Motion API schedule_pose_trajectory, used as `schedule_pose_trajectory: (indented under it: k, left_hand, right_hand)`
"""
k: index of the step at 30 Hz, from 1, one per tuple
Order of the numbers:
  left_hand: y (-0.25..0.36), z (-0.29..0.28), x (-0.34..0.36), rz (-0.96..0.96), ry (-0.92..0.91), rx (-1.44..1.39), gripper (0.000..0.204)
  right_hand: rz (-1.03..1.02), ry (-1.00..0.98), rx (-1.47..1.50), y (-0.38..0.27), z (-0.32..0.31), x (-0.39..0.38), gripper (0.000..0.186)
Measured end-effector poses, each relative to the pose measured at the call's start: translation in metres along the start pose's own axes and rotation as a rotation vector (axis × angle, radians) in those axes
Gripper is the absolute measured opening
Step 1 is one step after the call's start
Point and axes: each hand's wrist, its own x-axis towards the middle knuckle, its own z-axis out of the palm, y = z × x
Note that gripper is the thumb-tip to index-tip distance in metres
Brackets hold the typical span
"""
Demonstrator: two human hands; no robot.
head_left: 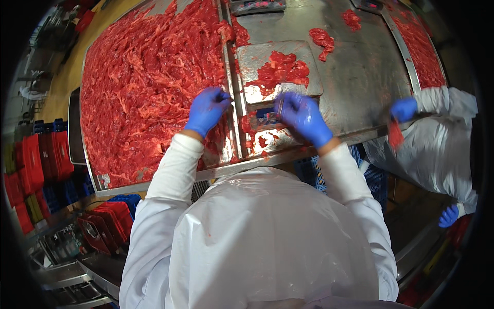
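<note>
Left of the scale (249,55) I have a big tray (123,187) heaped with meat strips (149,92). My left hand (208,109) hangs over the tray's right side, fingers curled; I cannot tell whether it pinches anything. On the scale spreads a pile of meat (282,72), its long axis running roughly left to right. At the scale's near edge, my right hand (298,116) is blurred, fingers bent; its hold I cannot tell either. The pile lies just beyond it and slightly left, nearer this hand than the other. Right of the scale, a co-worker's hand (404,109) has a red piece (395,135) hanging beneath.
</note>
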Motion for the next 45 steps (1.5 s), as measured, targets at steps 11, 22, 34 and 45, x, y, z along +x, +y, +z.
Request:
schedule_pose_trajectory:
  k: [11, 22, 34, 45]
  left_hand:
    - [-0.074, 0.014, -0.058, -0.113, -0.101, -0.014, 0.022]
    - [-0.081, 0.030, -0.063, -0.067, -0.097, 0.215, 0.025]
    - [-0.084, 0.030, -0.064, -0.088, -0.066, 0.154, 0.028]
    - [-0.208, -0.206, -0.031, -0.272, 0.733, -0.162, 0.049]
  right_hand:
    - [0.347, -0.591, -0.188, 0.021, 0.030, -0.022, 0.022]
    - [-0.266, -0.286, -0.355, 0.010, 0.046, -0.027, 0.043]
    - [0.050, 0.691, -0.474, 0.054, -0.107, 0.135, 0.067]
    - [0.079, 0.469, -0.663, 0.091, -0.028, -0.097, 0.064]
